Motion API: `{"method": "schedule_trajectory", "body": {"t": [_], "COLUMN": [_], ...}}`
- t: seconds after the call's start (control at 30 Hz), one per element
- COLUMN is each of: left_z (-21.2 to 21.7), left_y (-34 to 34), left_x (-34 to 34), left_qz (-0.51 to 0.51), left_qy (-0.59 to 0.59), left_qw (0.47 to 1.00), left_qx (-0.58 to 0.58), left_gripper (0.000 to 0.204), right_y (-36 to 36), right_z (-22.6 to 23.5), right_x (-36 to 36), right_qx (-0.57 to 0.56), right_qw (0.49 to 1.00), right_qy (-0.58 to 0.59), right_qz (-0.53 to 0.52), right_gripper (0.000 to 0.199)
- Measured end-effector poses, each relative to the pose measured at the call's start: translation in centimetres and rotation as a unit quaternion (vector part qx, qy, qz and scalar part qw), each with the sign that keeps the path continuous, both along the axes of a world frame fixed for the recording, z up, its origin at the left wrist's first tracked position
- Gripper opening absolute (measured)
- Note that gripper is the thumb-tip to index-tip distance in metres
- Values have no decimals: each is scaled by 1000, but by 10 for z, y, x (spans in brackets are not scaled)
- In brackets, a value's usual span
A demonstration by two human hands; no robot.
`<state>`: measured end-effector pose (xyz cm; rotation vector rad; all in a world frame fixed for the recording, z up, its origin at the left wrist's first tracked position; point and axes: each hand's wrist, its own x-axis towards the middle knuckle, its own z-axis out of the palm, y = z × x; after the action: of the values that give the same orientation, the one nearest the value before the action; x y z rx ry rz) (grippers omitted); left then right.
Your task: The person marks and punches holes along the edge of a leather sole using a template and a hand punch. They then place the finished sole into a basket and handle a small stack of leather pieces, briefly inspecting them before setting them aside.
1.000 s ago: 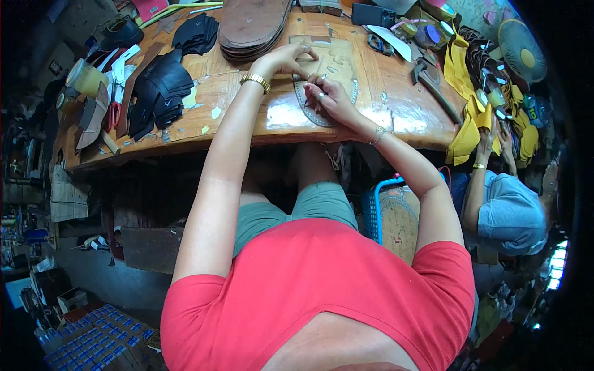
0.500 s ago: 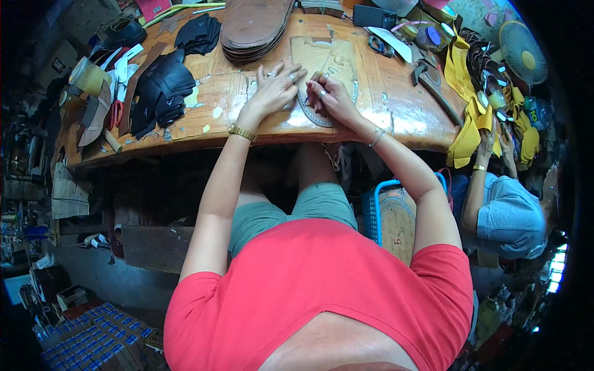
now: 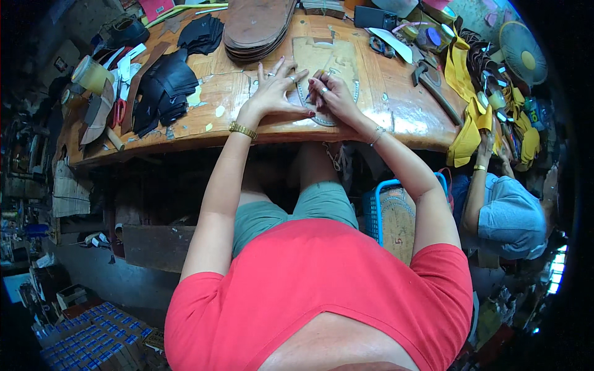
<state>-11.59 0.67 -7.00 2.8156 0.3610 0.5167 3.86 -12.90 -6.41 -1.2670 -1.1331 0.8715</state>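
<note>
A tan, flat template (image 3: 337, 59) with a rounded near end and a line of small marks along its rim lies on the wooden table before me. My left hand (image 3: 273, 94) rests at its left edge with fingers spread; the thumb reaches across the rounded end. Over the template, my right hand (image 3: 337, 100) is closed in a writing grip round a thin pen (image 3: 307, 97), whose tip points down toward the left side of the piece. Fingers cover most of the pen. Whether another layer lies beneath the template I cannot tell.
Stacked brown leather pieces (image 3: 257, 31) lie beyond my left hand, black leather pieces (image 3: 162, 89) farther left. A hammer (image 3: 439, 96) lies to the right. Another person (image 3: 510, 213) handles yellow material (image 3: 467, 139) at the table's right end. A blue basket (image 3: 375, 213) stands below.
My left hand has spread wider, its thumb swinging out toward the near end of the template. My right hand keeps its grip on the pen, nearly in the same place.
</note>
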Motion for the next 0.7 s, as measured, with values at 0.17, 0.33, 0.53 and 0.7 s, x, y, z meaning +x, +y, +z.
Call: {"method": "schedule_trajectory", "body": {"t": [0.17,0.33,0.53,0.7], "left_z": [-4,0,2,-2], "left_y": [3,1,-2,-2], "left_x": [-2,-3,-1,-4], "left_qz": [2,8,16,24], "left_qy": [-8,2,5,-21], "left_qw": [1000,1000,1000,999], "left_qx": [3,-20,-23,-37], "left_gripper": [106,105,113,122], "right_y": [-2,12,14,16], "right_z": [9,13,5,9], "right_x": [-13,-3,5,-3], "right_qx": [147,108,-26,88], "right_qw": [921,957,989,954], "right_qy": [-360,-269,-142,-286], "right_qz": [-3,25,-8,11], "right_gripper": [18,20,20,18]}}
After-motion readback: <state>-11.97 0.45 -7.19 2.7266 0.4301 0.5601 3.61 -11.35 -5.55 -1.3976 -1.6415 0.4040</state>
